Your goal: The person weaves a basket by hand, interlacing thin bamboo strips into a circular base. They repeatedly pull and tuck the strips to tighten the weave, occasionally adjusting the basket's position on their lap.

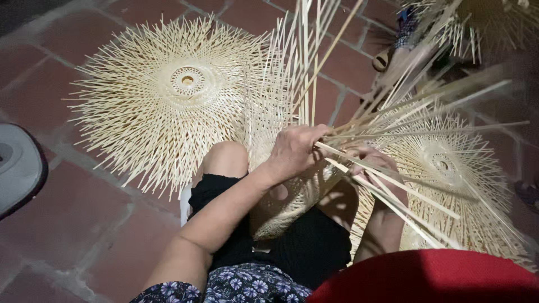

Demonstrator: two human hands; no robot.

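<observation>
Both hands' grip shut: left hand (pixel 293 150) & right hand (pixel 375 164) on bamboo strips (pixel 387 188).

We see a pale woven bamboo frame (pixel 281 191) resting on the lap, its finished dome facing down and loose flat strips (pixel 393 196) fanning upward and to the right. The weave is tight near the centre, open at the edges.

Floor (pixel 84 224): square reddish-brown tiles with pale grey joints, worn. Light: one bright source from above the scene, falling off to deep shadow at the upper left and right edges. Grey curved object (pixel 17 165), kind unclear, at left edge.
</observation>
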